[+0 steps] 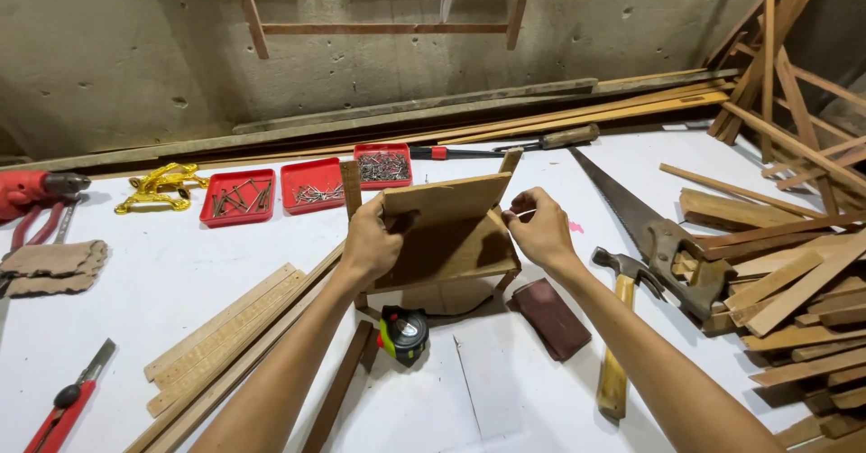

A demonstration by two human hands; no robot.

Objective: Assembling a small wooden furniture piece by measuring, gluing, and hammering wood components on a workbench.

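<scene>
- The small wooden frame (446, 236) stands at the middle of the white counter (180, 272), straight ahead at 12 o'clock from the person, with both hands on it.
- Its top board runs from 9 to 3 o'clock, tilted up towards the right.
- The left hand (372, 244) is clamped on the frame's left edge beside an upright post; the right hand (539, 229) pinches what looks like a thin nail at the right corner. Both are equally near.
- A tape measure (403, 334) lies at 6 o'clock, just in front of the frame; a dark sanding block (550, 318) at 4 o'clock.
- A hammer (618, 327) and a handsaw (645, 227) lie at 3 o'clock, near the right forearm.
- Three red trays of nails (311, 185) sit at 11 o'clock, wooden slats (225, 336) at 8 o'clock.
- Nothing stands between hands and frame.
</scene>
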